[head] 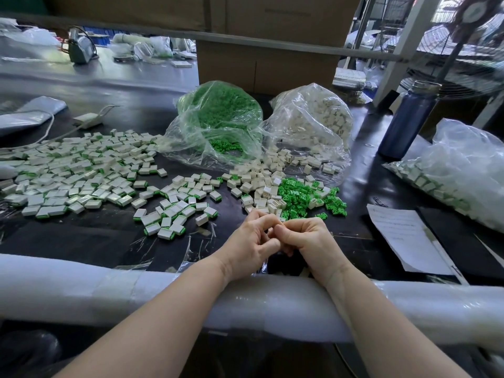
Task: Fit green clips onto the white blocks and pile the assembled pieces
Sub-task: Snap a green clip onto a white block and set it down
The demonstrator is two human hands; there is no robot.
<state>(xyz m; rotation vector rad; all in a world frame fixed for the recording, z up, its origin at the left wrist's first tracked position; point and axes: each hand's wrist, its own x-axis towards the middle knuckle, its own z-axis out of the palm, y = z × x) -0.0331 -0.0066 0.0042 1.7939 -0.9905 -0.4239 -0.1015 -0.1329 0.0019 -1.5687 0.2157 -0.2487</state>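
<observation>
Clear bag of green clips [218, 115] at ctr back, mouth spilling toward front; beside it on rt, clear bag of white blocks [313, 118], also open. Further rt, another plastic bag [450, 173] w/ assembled pcs inside. Loose green clips [297, 195] and loose white blocks [259, 181] mixed in a heap just beyond the hands. Big spread of assembled pieces [81, 170] on lt side of dark table [109, 236]. Left hand [251, 241] and right hand [305, 236] pressed together, fingers curled, pinching sth small between them; can't tell what. Blue bottle [409, 121] upright at rt, paper sheet [403, 236] near rt edge, cardboard box [267, 66] behind bags, fan [469, 45] top rt.
</observation>
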